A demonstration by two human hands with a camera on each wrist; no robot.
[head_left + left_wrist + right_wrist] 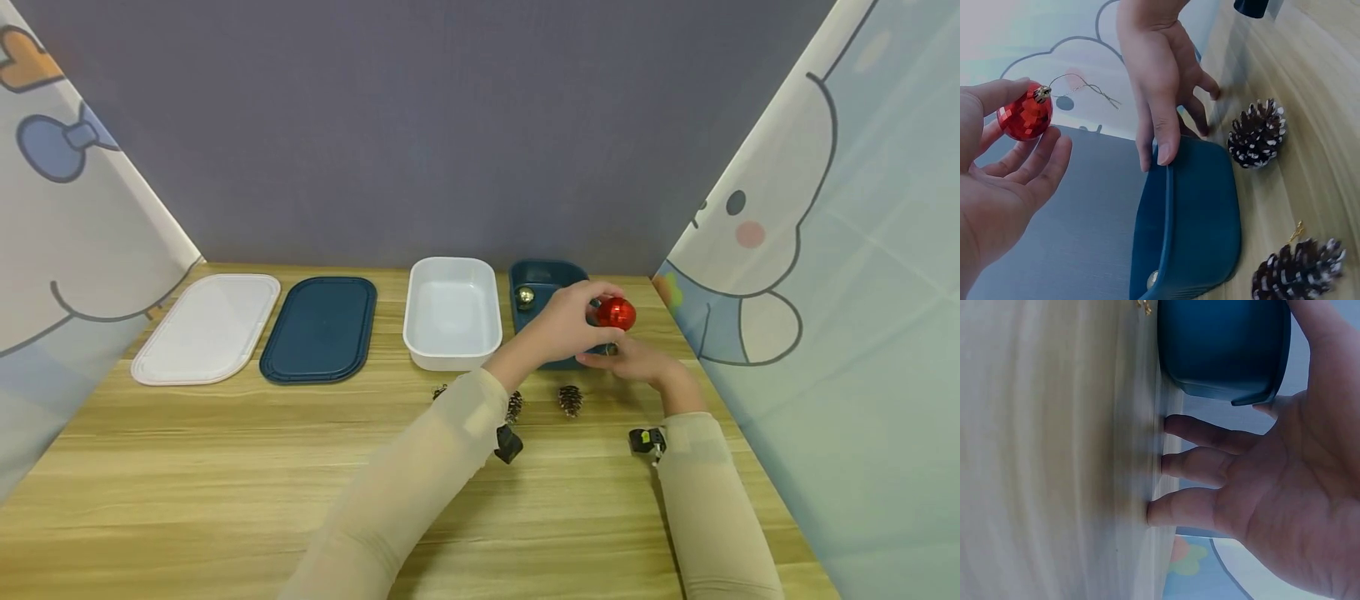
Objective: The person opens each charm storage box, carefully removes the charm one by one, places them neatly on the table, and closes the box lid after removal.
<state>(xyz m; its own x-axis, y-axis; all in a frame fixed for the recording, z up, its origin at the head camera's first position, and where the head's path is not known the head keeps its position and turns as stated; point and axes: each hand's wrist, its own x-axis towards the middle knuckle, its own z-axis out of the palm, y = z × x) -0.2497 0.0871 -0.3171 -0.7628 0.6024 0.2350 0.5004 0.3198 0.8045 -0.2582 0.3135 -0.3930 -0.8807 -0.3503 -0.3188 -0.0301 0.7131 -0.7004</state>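
My left hand (573,321) holds a shiny red Christmas bauble (617,313) above the right end of the dark blue box (525,268). The left wrist view shows thumb and fingers around the bauble (1025,115), its gold cap and string loop sticking out. My right hand (637,360) is at the box's near right corner. Its thumb and index finger touch the rim, while the other fingers (1191,508) extend fairly straight, spread, down to the tabletop. A gold bauble (525,297) lies inside the box, whose right part is hidden by my hands.
Left of the blue box stands a white box (453,354). Farther left lie a dark blue lid (318,329) and a white lid (206,329). Pine cones (570,401) rest on the wooden table (225,483) before the boxes, partly behind my left arm. A grey partition (420,133) rises behind.
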